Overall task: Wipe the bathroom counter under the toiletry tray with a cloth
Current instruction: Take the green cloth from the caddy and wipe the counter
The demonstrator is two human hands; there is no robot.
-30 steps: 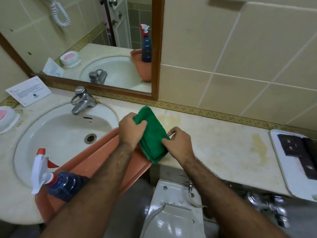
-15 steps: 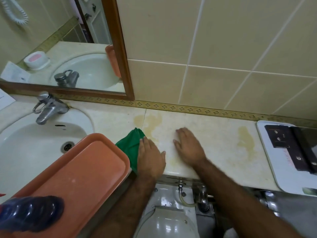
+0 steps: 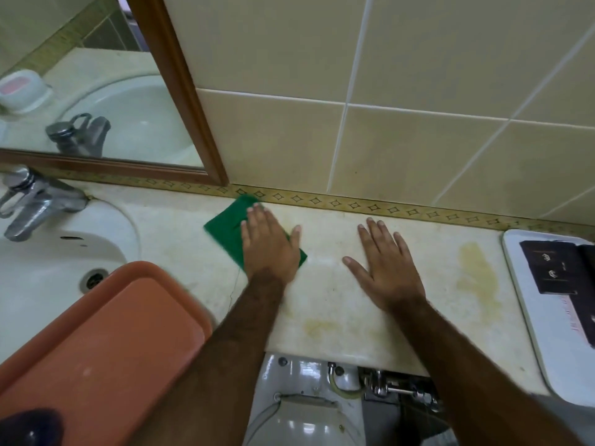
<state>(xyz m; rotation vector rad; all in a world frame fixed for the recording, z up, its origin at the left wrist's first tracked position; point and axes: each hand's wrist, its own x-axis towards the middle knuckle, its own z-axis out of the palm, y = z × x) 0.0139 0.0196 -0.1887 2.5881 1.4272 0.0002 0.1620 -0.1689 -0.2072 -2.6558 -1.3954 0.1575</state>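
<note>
Head view was taken looking down on a cream counter (image 3: 338, 304) marked with yellowish stains. A green cloth (image 3: 225, 231) was pressed flat against the counter near the back edge, just below the patterned tile border, by the left hand (image 3: 269, 244), whose fingers were laid out straight and close together on top of it rather than curled around it. The right hand (image 3: 384, 268) was rested palm-down on bare counter well to the right of the cloth, its fingers spread wide and nothing held. An orange tray (image 3: 106, 336) was seen at lower left, overlapping the sink (image 3: 48, 262) beside the tap (image 3: 35, 201). A white tray (image 3: 528, 304) was set at the counter's right end. A mirror (image 3: 96, 91) was hung above the sink.
</note>
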